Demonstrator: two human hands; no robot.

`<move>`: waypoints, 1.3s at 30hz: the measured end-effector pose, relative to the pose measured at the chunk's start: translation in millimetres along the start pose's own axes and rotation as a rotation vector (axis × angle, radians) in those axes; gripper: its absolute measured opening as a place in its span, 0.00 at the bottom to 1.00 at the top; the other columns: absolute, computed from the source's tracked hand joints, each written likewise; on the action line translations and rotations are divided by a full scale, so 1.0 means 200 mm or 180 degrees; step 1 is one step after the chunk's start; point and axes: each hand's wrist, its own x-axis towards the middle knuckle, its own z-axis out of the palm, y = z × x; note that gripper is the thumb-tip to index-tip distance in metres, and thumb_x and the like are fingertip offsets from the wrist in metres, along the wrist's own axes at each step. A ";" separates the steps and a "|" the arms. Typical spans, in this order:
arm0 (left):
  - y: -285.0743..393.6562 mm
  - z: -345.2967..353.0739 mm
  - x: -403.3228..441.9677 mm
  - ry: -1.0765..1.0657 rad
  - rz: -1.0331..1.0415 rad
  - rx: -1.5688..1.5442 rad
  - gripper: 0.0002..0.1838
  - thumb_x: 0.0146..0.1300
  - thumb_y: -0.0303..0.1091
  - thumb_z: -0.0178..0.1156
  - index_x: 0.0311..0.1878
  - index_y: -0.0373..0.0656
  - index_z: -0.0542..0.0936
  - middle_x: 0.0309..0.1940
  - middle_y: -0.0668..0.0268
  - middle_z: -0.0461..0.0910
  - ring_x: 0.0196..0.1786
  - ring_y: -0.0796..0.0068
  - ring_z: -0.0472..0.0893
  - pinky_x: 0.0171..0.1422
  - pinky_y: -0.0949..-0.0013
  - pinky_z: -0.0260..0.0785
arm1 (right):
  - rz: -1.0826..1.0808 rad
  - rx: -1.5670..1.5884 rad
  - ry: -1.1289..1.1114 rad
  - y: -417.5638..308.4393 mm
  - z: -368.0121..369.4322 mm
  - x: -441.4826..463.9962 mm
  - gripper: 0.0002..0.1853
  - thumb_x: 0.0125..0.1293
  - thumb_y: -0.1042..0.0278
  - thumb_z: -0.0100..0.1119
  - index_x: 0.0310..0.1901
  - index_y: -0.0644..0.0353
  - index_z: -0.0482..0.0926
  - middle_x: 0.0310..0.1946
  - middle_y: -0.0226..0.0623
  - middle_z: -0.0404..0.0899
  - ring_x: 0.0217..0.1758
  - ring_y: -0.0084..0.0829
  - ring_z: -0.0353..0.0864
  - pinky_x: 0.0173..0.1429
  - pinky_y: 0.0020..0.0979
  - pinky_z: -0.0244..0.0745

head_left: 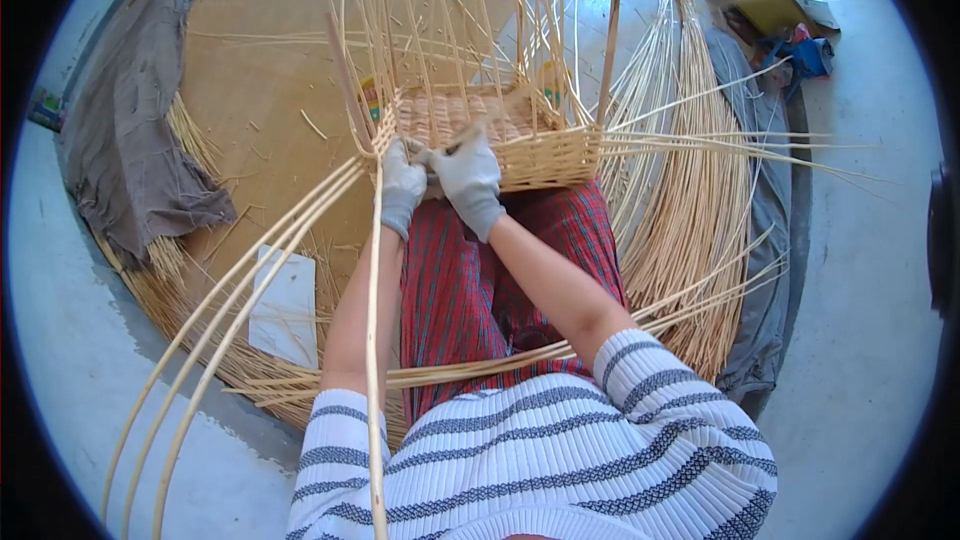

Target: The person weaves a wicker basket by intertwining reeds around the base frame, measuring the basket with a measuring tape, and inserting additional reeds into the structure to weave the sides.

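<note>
A half-woven rectangular wicker basket (545,158) rests over my lap, with thin upright rods and thicker wooden corner sticks (609,62) rising from it. My left hand (402,188), in a pale work glove, is closed at the near wall close to the left corner. My right hand (469,178), gloved too, is closed beside it at the same wall. Something small and blurred with a dark part shows at its fingers; I cannot make out what it is. A long peeled rod (374,340) runs from the left corner down toward me. Three more rods (255,292) sweep out to the lower left.
A big bundle of loose rods (700,230) lies on the right over grey cloth. Another grey cloth (140,130) covers rods at left. A white sheet (283,308) lies left of my legs. Tools and a blue object (812,57) are at the upper right. Scraps litter the brown board (270,70).
</note>
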 end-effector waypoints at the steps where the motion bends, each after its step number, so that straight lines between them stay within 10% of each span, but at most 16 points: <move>1: -0.03 0.01 -0.01 0.0102 0.0112 0.0032 0.07 0.69 0.26 0.55 0.45 0.43 0.67 0.29 0.60 0.77 0.17 0.70 0.79 0.16 0.65 0.75 | -0.0500 -0.0436 -0.0119 -0.02 -0.02 0.02 0.25 0.54 0.58 0.70 0.49 0.59 0.72 0.37 0.48 0.83 0.41 0.49 0.84 0.47 0.44 0.78; 6: 0.05 0.02 -0.08 0.0168 -0.0118 0.0064 0.04 0.72 0.31 0.54 0.45 0.45 0.70 0.26 0.64 0.75 0.16 0.70 0.79 0.16 0.67 0.74 | -0.1790 -0.1573 -0.1828 -0.27 -0.22 0.43 0.24 0.56 0.63 0.66 0.54 0.60 0.73 0.39 0.52 0.83 0.45 0.48 0.84 0.52 0.41 0.78; 14: 0.09 0.05 -0.07 0.0549 -0.0347 0.0223 0.09 0.72 0.37 0.56 0.44 0.43 0.70 0.29 0.61 0.78 0.17 0.67 0.81 0.15 0.65 0.75 | -0.3216 -0.1802 0.0191 -0.44 0.25 0.82 0.44 0.59 0.68 0.66 0.76 0.48 0.54 0.73 0.55 0.58 0.65 0.49 0.73 0.62 0.37 0.75; 15: 0.07 0.04 -0.05 0.0482 -0.0341 -0.0039 0.07 0.71 0.33 0.57 0.41 0.43 0.69 0.25 0.63 0.75 0.15 0.69 0.79 0.13 0.66 0.72 | -0.2848 -0.0266 -0.0042 -0.51 0.20 0.73 0.45 0.60 0.71 0.64 0.76 0.47 0.51 0.71 0.54 0.62 0.63 0.45 0.76 0.60 0.38 0.75; 18: -0.01 0.02 -0.03 0.0457 -0.0326 -0.0378 0.08 0.69 0.28 0.59 0.36 0.44 0.69 0.21 0.66 0.71 0.13 0.72 0.75 0.12 0.67 0.68 | -0.1107 0.0218 -0.0579 -0.56 -0.32 0.34 0.35 0.63 0.74 0.59 0.71 0.50 0.58 0.61 0.48 0.75 0.53 0.39 0.82 0.48 0.36 0.79; 20: -0.02 0.00 -0.01 0.0190 -0.0128 -0.0120 0.08 0.69 0.30 0.60 0.41 0.42 0.70 0.27 0.64 0.76 0.19 0.69 0.80 0.18 0.65 0.75 | -0.2571 0.0161 0.0994 0.13 -0.17 0.45 0.29 0.65 0.75 0.55 0.67 0.51 0.61 0.42 0.40 0.80 0.42 0.38 0.85 0.41 0.31 0.80; 22: 0.00 0.00 -0.06 0.0184 -0.0138 -0.0187 0.06 0.71 0.25 0.54 0.49 0.41 0.71 0.38 0.58 0.79 0.21 0.69 0.80 0.21 0.66 0.77 | -0.1343 0.3065 0.0173 0.28 -0.34 0.19 0.17 0.69 0.73 0.53 0.59 0.53 0.68 0.29 0.34 0.77 0.38 0.32 0.84 0.37 0.26 0.78; 25: 0.04 0.06 -0.22 0.0782 0.0970 0.0248 0.23 0.70 0.18 0.45 0.66 0.45 0.69 0.65 0.56 0.69 0.33 0.74 0.82 0.33 0.73 0.77 | -0.0292 0.3404 -0.0071 0.42 -0.50 0.14 0.13 0.71 0.72 0.55 0.55 0.54 0.70 0.32 0.31 0.77 0.35 0.28 0.81 0.34 0.26 0.78; 28: 0.05 0.19 -0.25 0.0656 0.2336 0.0136 0.23 0.69 0.17 0.46 0.65 0.44 0.69 0.63 0.56 0.72 0.39 0.74 0.83 0.37 0.74 0.77 | 0.0270 0.3725 -0.0555 0.51 -0.59 0.24 0.15 0.73 0.72 0.54 0.59 0.56 0.70 0.37 0.34 0.82 0.36 0.24 0.82 0.29 0.22 0.73; 30: 0.14 0.26 -0.21 0.0430 0.2048 0.0914 0.20 0.71 0.26 0.52 0.65 0.42 0.70 0.57 0.55 0.76 0.37 0.73 0.85 0.33 0.71 0.78 | -0.0447 0.3115 0.0523 0.62 -0.64 0.28 0.10 0.72 0.73 0.55 0.53 0.56 0.71 0.39 0.37 0.84 0.30 0.26 0.82 0.28 0.24 0.75; 32: 0.22 0.29 -0.01 -0.1478 -0.0955 0.0888 0.24 0.71 0.40 0.58 0.66 0.42 0.68 0.62 0.52 0.72 0.36 0.64 0.86 0.31 0.66 0.81 | -0.0144 0.3503 0.0245 0.43 -0.73 0.22 0.08 0.71 0.77 0.56 0.48 0.56 0.71 0.38 0.36 0.84 0.32 0.24 0.82 0.37 0.23 0.77; 35: 0.13 0.31 0.09 -0.1370 -0.0820 0.0973 0.24 0.68 0.50 0.61 0.56 0.39 0.74 0.50 0.52 0.79 0.31 0.63 0.87 0.24 0.63 0.79 | -0.1425 0.1718 0.0225 0.37 -0.75 0.32 0.11 0.68 0.78 0.56 0.49 0.57 0.69 0.36 0.38 0.84 0.35 0.32 0.83 0.46 0.31 0.79; 39: 0.15 0.35 0.02 -0.0672 -0.0777 0.1114 0.26 0.70 0.53 0.56 0.47 0.34 0.78 0.33 0.54 0.84 0.27 0.62 0.87 0.25 0.64 0.80 | -0.2326 -0.0657 -0.0288 -0.21 -0.53 0.62 0.24 0.65 0.72 0.56 0.63 0.56 0.68 0.62 0.45 0.73 0.61 0.47 0.76 0.65 0.44 0.70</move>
